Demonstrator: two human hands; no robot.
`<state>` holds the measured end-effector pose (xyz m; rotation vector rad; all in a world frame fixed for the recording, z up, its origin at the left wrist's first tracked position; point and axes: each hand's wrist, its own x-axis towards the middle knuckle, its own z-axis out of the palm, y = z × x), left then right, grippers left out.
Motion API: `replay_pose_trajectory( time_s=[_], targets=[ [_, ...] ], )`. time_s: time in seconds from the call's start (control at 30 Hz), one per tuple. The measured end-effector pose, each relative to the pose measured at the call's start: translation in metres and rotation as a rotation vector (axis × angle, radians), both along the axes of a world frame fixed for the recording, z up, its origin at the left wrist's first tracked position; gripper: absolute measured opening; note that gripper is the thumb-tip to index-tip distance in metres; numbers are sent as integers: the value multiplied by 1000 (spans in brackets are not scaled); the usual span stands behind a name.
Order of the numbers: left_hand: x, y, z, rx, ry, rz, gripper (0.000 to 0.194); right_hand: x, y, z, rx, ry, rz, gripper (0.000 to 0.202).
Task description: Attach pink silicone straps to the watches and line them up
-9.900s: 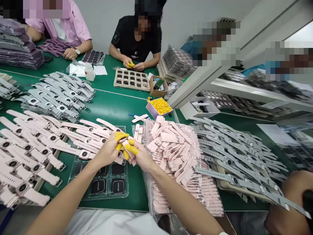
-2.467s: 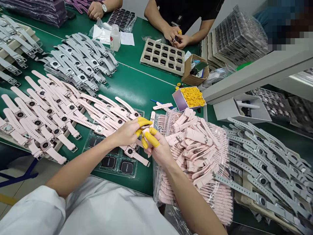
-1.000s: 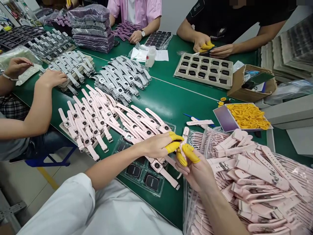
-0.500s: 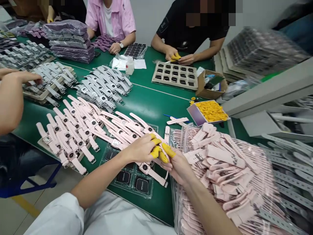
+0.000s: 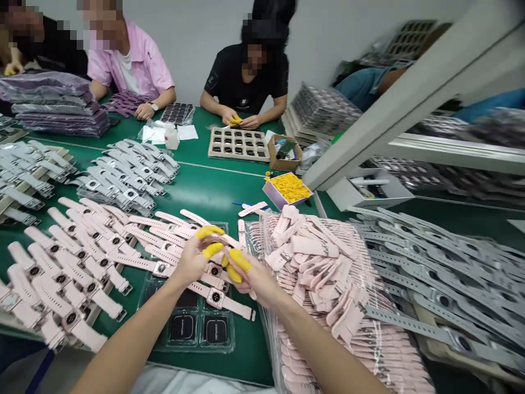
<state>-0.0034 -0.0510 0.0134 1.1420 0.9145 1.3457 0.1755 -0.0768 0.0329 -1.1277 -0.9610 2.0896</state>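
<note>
Yellow finger cots cover fingertips on both my hands. My left hand (image 5: 196,257) is closed on one part of a pink watch strap (image 5: 217,239). My right hand (image 5: 252,276) pinches the same piece from the other side, its end dropping below the fingers. Whether a watch case is attached between the fingers is hidden. Under and around the hands lie pink watches (image 5: 216,296) on a clear blister tray (image 5: 192,346) with dark square pieces in its pockets. Right of my right hand, loose pink straps (image 5: 315,246) are heaped on bagged ones.
More pink watches (image 5: 82,254) and grey ones (image 5: 130,172) spread leftward. A box of yellow finger cots (image 5: 290,187) stands ahead, near a slanted metal post (image 5: 369,109). Grey-strapped watches (image 5: 443,301) lie at the right. Across the green table, a co-worker (image 5: 246,82) handles something behind a tray (image 5: 240,145).
The view has swung right, so the table's contents sit further left. My hands remain together on the pink strap, with my left fingers now more spread around it.
</note>
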Motion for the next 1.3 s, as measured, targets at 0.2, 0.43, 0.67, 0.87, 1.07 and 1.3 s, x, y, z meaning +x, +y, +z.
replay_pose_trajectory(
  time_s=[0.2,0.43,0.67,0.87,1.07,1.3],
  targets=[
    [-34,28,8,15,-245,408,42,2,8,-4,55,-128,126,51],
    [-2,13,-3,-205,112,47,47,1,14,-10,184,-62,-156,49],
    [9,-3,-19,281,511,-207,50,-1,0,-14,163,-11,-121,40],
    [4,-4,-15,381,627,-252,55,1,-1,-10,78,56,-116,38],
    [1,-4,-9,281,605,-215,40,2,3,-6,-2,165,-197,33],
    [0,-4,-12,309,639,-188,42,3,6,-4,47,201,-200,32]
  ],
)
